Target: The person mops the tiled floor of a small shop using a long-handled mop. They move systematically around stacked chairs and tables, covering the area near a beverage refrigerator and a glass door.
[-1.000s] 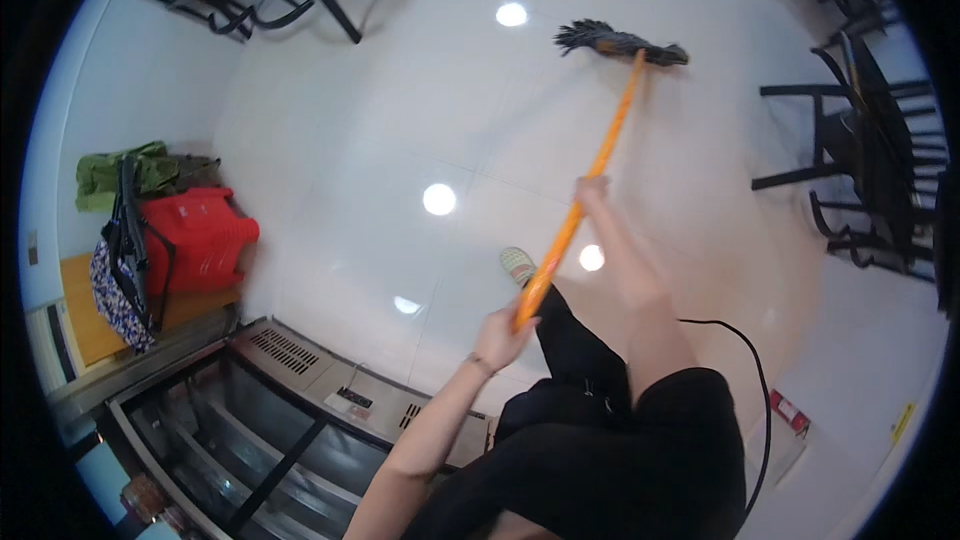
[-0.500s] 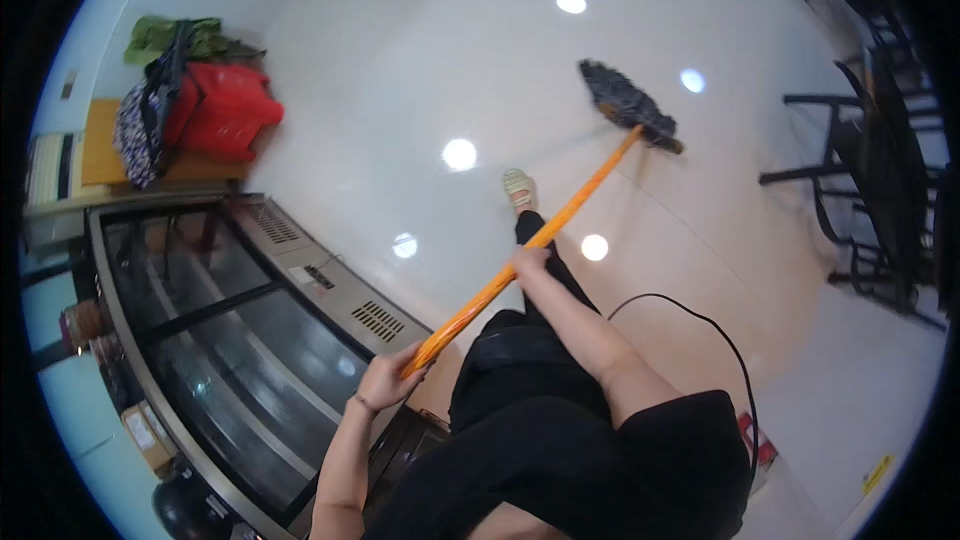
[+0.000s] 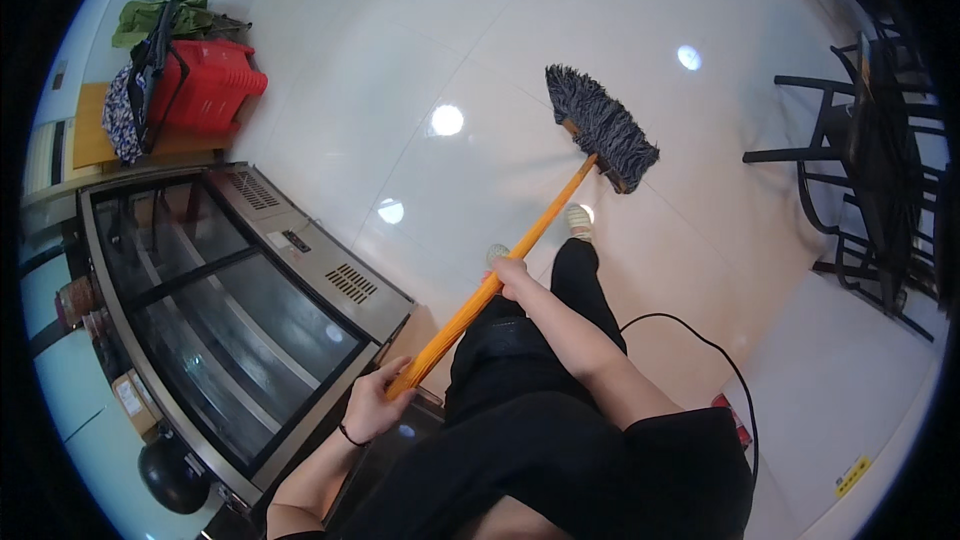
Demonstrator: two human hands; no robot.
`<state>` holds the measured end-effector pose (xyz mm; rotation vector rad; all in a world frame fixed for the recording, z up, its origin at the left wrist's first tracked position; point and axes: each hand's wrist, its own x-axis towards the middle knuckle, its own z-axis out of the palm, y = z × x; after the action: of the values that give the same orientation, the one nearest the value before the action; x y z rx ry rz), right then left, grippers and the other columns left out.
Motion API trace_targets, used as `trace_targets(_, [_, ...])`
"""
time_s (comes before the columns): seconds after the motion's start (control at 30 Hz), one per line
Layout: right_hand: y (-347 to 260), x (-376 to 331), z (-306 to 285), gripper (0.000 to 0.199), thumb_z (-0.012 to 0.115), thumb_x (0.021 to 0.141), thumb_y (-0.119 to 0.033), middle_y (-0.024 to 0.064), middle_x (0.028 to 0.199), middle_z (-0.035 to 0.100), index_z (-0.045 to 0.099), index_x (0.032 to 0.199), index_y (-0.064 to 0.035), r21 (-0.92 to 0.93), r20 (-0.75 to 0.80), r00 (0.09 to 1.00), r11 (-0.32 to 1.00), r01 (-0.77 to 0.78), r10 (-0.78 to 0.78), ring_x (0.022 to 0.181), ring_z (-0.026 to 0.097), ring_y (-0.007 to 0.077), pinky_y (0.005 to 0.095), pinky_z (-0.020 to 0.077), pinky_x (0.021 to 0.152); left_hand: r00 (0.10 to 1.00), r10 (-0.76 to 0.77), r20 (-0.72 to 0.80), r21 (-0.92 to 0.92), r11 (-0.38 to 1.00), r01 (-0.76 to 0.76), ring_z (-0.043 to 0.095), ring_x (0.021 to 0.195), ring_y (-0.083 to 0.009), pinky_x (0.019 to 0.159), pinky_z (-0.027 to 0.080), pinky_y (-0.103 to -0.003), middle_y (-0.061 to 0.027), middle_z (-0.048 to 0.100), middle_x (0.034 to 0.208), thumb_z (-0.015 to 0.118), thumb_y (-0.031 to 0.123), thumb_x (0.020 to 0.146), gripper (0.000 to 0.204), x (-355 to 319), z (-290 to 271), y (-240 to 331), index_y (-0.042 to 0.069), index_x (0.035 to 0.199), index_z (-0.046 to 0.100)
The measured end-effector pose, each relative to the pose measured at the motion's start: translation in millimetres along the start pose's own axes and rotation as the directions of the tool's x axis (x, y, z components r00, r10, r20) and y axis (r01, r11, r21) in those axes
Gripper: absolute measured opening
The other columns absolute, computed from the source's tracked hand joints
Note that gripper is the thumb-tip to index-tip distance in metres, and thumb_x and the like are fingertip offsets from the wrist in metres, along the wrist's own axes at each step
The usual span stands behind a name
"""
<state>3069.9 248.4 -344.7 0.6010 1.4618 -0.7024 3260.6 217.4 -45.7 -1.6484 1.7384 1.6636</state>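
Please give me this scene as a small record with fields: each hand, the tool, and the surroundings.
Left hand: holds the near end of the orange handle
Right hand: grips the handle farther along
Mop head: dark gray strands, on pale tiled floor
Left side: glass-panelled cabinet, red plastic item
Right side: black chairs

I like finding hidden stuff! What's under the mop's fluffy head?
Pale, shiny floor shows around the edges of the grey mop head. The mop head covers whatever is right beneath it, so I can't tell if anything is hidden there.
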Motion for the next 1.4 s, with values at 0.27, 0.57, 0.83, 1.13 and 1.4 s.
trace_targets(0.27, [-78.1, -3.5, -83.2, 0.028, 0.039, 0.078, -0.004, 0.0155, 0.073, 0.044, 0.028, 0.102, 0.0053, -0.160, 0.089, 0.994, 0.986, -0.051, 0.066, 0.058, 0.051, 0.0255, 0.0396, 0.0479, 0.049, 0.997, 0.062, -0.054, 0.052, 0.997, -0.059, 0.055, 0.080, -0.0327, 0.070, 0.044, -0.033, -0.0204, 0.056, 0.087, 0.058, 0.010, 0.068, 0.041, 16.6, 90.8, 63.5, 0.003, 0.108, 0.049])
trace_targets(0.57, [-328.1, 117.5, -184.7, 0.012, 0.041, 0.080, -0.012, 0.0135, 0.059, 0.047, 0.041, 0.084, -0.0002, -0.359, 0.159, 0.965, 0.898, 0.255, -0.210, 0.051, 0.051, 0.0270, 0.0405, 0.0441, 0.045, 0.955, 0.174, -0.241, -0.116, 0.972, -0.206, 0.053, 0.095, -0.0270, 0.080, 0.041, -0.031, -0.0211, 0.054, 0.100, 0.056, 0.010, 0.073, 0.040, 194.3, 237.0, 187.5, -0.003, 0.110, 0.046])
trace_targets(0.83, [-487.3, 89.7, -182.4, 0.028, 0.047, 0.074, -0.017, 0.0180, 0.069, 0.054, 0.044, 0.087, 0.0078, -0.532, -0.074, 0.741, 0.655, 0.536, -0.667, 0.056, 0.055, 0.0270, 0.0381, 0.0453, 0.049, 0.904, 0.252, -0.346, -0.395, 0.834, -0.384, 0.053, 0.054, -0.0111, 0.050, 0.044, -0.023, -0.0095, 0.059, 0.079, 0.053, 0.013, 0.078, 0.038, 302.4, 252.9, 274.6, -0.002, 0.112, 0.044])
trace_targets(1.13, [-272.1, 29.2, -147.7, 0.045, 0.048, 0.076, -0.018, 0.0274, 0.104, 0.047, 0.026, 0.106, 0.0077, -0.574, -0.176, 0.793, 0.715, 0.399, -0.584, 0.096, 0.050, 0.0343, 0.0365, 0.0408, 0.082, 0.982, 0.148, -0.119, -0.540, 0.820, -0.189, 0.046, 0.047, -0.0043, 0.042, 0.039, -0.017, -0.0022, 0.054, 0.074, 0.051, 0.009, 0.080, 0.042, 162.0, 247.5, 106.9, 0.000, 0.119, 0.038])
trace_targets(1.4, [-94.3, 86.6, -170.2, 0.047, 0.047, 0.073, -0.013, 0.0263, 0.098, 0.050, 0.027, 0.108, 0.0118, -0.272, -0.123, 0.922, 0.906, 0.324, -0.367, 0.088, 0.053, 0.0339, 0.0357, 0.0447, 0.074, 0.996, 0.035, -0.080, -0.381, 0.922, -0.063, 0.050, 0.054, -0.0070, 0.047, 0.041, -0.019, -0.0053, 0.055, 0.071, 0.054, 0.008, 0.077, 0.043, 55.8, 223.1, 38.6, -0.003, 0.116, 0.040])
